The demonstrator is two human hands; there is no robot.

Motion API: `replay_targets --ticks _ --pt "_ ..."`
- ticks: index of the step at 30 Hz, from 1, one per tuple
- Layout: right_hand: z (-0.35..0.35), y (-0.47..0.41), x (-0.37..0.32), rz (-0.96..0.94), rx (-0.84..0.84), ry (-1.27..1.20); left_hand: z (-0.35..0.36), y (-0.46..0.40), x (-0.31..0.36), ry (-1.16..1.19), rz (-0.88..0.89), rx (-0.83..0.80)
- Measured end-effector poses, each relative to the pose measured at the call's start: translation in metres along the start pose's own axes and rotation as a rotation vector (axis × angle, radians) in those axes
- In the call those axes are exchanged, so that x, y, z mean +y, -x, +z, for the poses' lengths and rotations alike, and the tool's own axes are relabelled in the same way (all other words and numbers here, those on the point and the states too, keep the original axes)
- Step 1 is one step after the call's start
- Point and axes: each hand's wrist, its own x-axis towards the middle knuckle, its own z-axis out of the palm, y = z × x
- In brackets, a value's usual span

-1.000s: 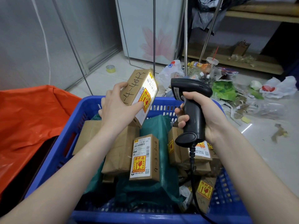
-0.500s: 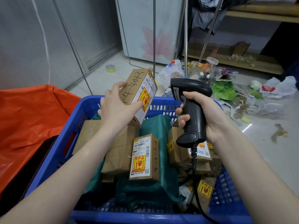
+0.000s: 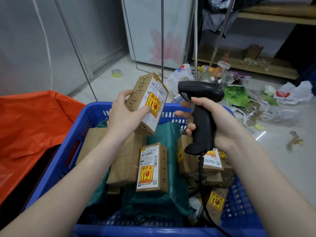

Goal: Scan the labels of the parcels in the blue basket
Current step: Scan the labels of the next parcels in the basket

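Observation:
My left hand [image 3: 125, 117] grips a small brown parcel [image 3: 148, 101] above the blue basket [image 3: 68, 151], its white label with a yellow fragile sticker turned toward the right. My right hand [image 3: 217, 124] holds a black barcode scanner [image 3: 200, 106] by its handle, the head just right of the parcel and pointing left at it. The scanner's cable hangs down into the basket. Inside lie several brown parcels, one labelled parcel [image 3: 152, 168] in the middle on a green bag [image 3: 164, 199], and others [image 3: 210, 163] under the scanner.
An orange sack [image 3: 30, 127] lies open left of the basket. Rubbish, plastic bags and bottles [image 3: 239, 93] litter the floor at the right behind it. A yellow tape roll [image 3: 116, 73] sits on the floor beyond. Metal rack poles [image 3: 162, 36] stand behind the basket.
The held parcel has tilted slightly, its label now turned more toward the scanner. My right hand with the scanner has stayed nearly in place.

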Motion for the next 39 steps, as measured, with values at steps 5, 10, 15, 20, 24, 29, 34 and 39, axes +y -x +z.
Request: replay_targets --ticks 5,10,15,20,24,29,34,39 --pt "-0.003 -0.004 0.004 0.003 0.034 0.066 0.004 0.003 0.002 0.270 -0.199 -0.093" --pt "-0.004 -0.008 0.008 0.040 0.098 0.147 0.015 0.008 0.001 0.475 -0.337 -0.155" --pt "-0.005 -0.010 0.008 0.025 0.124 0.169 0.021 0.009 0.000 0.749 -0.407 -0.221" --pt "-0.005 -0.007 0.004 -0.100 0.182 0.057 0.032 0.019 -0.006 0.695 -0.421 -0.344" --pt "-0.007 -0.008 0.004 -0.200 0.230 0.068 0.038 0.024 -0.009 0.589 -0.352 -0.374" --pt "-0.008 -0.011 0.006 -0.275 0.302 0.181 0.037 0.022 -0.007 0.524 -0.326 -0.363" --pt "-0.012 -0.013 0.006 -0.284 0.329 0.193 0.035 0.020 -0.004 0.634 -0.432 -0.343" --pt "-0.010 -0.012 0.006 -0.267 0.339 0.174 0.032 0.013 -0.007 0.676 -0.415 -0.222"
